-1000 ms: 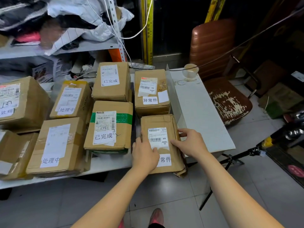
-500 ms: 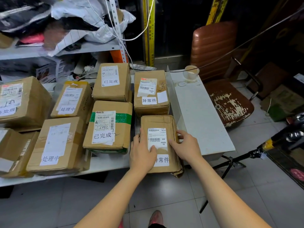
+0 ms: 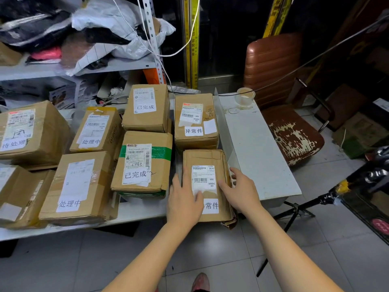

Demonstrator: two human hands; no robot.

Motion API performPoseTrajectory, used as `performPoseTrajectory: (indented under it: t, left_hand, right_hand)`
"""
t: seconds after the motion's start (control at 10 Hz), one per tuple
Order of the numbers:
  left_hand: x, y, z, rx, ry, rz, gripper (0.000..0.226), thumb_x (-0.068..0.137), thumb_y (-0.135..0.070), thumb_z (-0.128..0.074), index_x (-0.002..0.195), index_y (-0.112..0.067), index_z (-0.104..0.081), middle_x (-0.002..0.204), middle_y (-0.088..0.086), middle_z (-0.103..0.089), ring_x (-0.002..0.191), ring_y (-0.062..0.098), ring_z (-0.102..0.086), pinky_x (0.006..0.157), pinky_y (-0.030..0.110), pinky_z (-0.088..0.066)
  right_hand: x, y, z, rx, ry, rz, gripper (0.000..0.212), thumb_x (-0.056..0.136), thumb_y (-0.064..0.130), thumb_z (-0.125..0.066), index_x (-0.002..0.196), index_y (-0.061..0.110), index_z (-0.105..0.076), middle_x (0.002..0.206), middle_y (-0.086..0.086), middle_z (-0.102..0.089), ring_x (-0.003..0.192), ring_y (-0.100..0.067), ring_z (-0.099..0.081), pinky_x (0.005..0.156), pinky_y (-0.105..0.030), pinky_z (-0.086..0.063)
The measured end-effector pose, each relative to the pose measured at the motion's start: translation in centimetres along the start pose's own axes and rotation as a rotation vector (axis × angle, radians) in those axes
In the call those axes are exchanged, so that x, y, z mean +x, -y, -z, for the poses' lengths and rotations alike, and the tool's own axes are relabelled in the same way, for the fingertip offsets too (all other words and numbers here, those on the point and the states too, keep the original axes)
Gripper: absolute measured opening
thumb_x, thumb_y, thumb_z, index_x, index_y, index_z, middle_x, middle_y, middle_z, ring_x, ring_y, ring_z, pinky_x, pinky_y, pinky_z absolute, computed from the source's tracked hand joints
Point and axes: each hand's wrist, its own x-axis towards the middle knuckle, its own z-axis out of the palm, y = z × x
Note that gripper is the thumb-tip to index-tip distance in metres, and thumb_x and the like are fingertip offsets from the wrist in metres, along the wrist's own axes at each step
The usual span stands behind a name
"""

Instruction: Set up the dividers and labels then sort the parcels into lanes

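A flat cardboard parcel (image 3: 205, 159) with a white label lies at the table's front edge, its near end overhanging. My left hand (image 3: 185, 199) rests flat on its left side with straight fingers. My right hand (image 3: 240, 189) lies on its right side, fingers spread toward the white upright divider (image 3: 224, 125). Behind it stands a second parcel (image 3: 195, 121) of the same lane. Left of these, several labelled parcels (image 3: 145, 163) sit in rows on the white table (image 3: 259, 150).
A roll of clear tape (image 3: 245, 95) stands at the table's far right end. A worn brown chair (image 3: 282, 114) is right of the table, a black tripod (image 3: 328, 197) leans beside it. Cluttered shelves (image 3: 84, 66) rise behind the parcels.
Both hands have slid slightly along the front parcel's top, the right hand drawing back from the divider side. The parcel sits almost where it was.
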Motion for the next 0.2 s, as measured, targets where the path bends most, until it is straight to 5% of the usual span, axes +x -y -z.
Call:
performPoseTrajectory:
  t: [0.2]
  left_hand:
    - [-2.1, -0.8, 2.7, 0.013, -0.098, -0.152, 0.084, 0.099, -0.039, -0.052, 0.162, -0.025, 0.001, 0.166, 0.010, -0.017, 0.146, 0.028, -0.032, 0.111, 0.040, -0.040]
  right_hand:
    - [-0.1, 1.8, 0.2, -0.124, -0.144, 0.167, 0.063, 0.094, 0.045, -0.064, 0.149, 0.024, -0.044, 0.141, -0.002, -0.058, 0.131, -0.022, -0.051, 0.104, -0.039, -0.046]
